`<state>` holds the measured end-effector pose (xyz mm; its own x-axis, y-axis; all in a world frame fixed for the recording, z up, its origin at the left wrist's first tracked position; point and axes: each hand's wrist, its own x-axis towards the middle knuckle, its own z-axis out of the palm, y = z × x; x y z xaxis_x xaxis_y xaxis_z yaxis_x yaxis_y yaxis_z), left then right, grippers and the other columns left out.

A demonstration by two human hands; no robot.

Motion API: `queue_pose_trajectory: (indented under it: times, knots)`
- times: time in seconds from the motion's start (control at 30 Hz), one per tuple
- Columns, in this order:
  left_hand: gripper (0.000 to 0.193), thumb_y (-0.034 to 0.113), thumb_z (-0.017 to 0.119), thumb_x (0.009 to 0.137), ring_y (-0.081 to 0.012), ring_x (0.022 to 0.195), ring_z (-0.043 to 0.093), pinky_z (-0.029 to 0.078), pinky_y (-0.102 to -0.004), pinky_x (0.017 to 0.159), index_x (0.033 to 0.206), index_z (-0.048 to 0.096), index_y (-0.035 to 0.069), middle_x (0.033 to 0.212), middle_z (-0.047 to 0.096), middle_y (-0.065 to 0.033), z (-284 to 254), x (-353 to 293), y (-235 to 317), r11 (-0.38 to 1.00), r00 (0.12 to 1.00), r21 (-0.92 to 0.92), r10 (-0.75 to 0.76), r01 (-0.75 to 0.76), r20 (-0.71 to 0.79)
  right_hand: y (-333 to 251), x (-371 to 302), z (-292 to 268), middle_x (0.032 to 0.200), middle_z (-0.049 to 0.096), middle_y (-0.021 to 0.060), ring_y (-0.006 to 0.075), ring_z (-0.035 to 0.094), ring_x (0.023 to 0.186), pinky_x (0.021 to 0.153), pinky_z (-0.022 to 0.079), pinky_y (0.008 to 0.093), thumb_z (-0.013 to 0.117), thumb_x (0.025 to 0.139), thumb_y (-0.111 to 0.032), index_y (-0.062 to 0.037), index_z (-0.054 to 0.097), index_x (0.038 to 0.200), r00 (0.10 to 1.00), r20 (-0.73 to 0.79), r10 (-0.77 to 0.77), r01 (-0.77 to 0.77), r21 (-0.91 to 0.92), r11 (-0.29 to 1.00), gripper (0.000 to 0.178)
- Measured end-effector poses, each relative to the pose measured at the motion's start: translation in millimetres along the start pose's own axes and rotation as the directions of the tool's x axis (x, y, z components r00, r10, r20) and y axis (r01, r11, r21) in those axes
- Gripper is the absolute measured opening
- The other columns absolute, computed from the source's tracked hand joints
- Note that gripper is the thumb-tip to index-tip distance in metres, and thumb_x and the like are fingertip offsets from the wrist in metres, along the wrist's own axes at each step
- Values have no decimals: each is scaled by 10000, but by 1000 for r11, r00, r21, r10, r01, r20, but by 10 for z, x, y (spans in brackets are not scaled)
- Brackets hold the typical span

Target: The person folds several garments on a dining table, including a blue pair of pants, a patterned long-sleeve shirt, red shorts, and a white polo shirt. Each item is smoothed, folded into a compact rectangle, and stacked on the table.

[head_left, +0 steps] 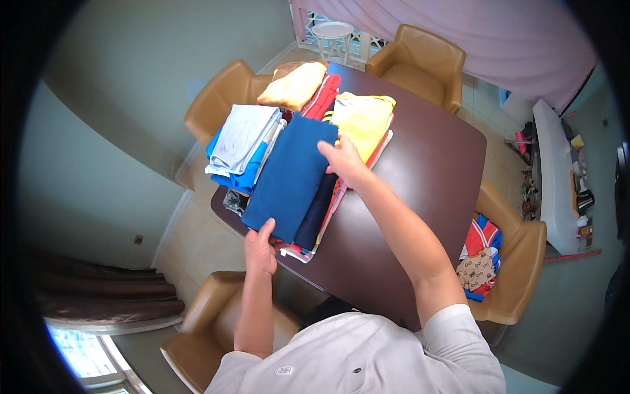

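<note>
Two bare hands are clamped on one folded blue cloth (289, 177), well apart from each other. The left hand (259, 251) grips its near edge, thumb on top; its other fingers are mostly hidden, so how far they reach beneath cannot be told. The right hand (346, 161) pinches the right edge toward the far end, thumb lying over the top and fingers curled down at the side.

This blue cloth lies long and flat over piled clothes on the left part of a dark brown table (433, 151), slanting from near left to far right. A dark navy garment (317, 209) shows just beside it on the right, along its near half. To its left stands a stack topped by a pale grey folded garment (243, 134), with bright blue fabric (246, 176) below. At the far right of the pile lies a yellow garment (367, 121); at the far left, a pale yellow one (293, 85), with a red garment (326, 95) between these two.

Four tan chairs surround the table. The one on the right, a tan armchair (525, 262), holds a loose heap of clothes (482, 262) in red, blue and patterned beige. Beyond the far end stand a small white round table (333, 29) and a pink curtain (505, 39).
</note>
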<state>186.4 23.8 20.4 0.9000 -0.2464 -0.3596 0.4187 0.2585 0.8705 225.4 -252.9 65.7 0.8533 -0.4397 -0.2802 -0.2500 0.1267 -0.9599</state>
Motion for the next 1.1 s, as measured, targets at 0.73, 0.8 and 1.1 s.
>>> queue_pose_trajectory:
  times: [0.73,0.8,1.1]
  knots:
    - [205,149,680,957,-258,639,719,614,-402,547,1068,659,-22,808,728,-147,-130,35,-118,955,947,-102,-257,280,194,3451,-2595,-1517,815,709,75,159,672,705,687,556,319,633,966,-97,-18,697,1029,849,-491,-197,-51,-446,893,120]
    - [207,140,690,947,-245,600,695,596,-393,517,1062,657,-28,807,724,-146,-100,-10,-71,961,947,-17,-269,276,177,3285,-2579,-1444,873,726,128,250,711,791,742,567,374,640,947,-116,-22,704,1013,823,-541,-174,-107,-449,887,132]
    - [236,191,722,922,-229,528,644,553,-375,487,1033,659,-8,769,697,-107,-366,-13,130,960,966,218,-211,176,150,3186,-2505,-1422,805,732,128,322,726,755,704,565,444,657,928,-167,-82,700,985,773,-628,-86,-228,-403,886,110]
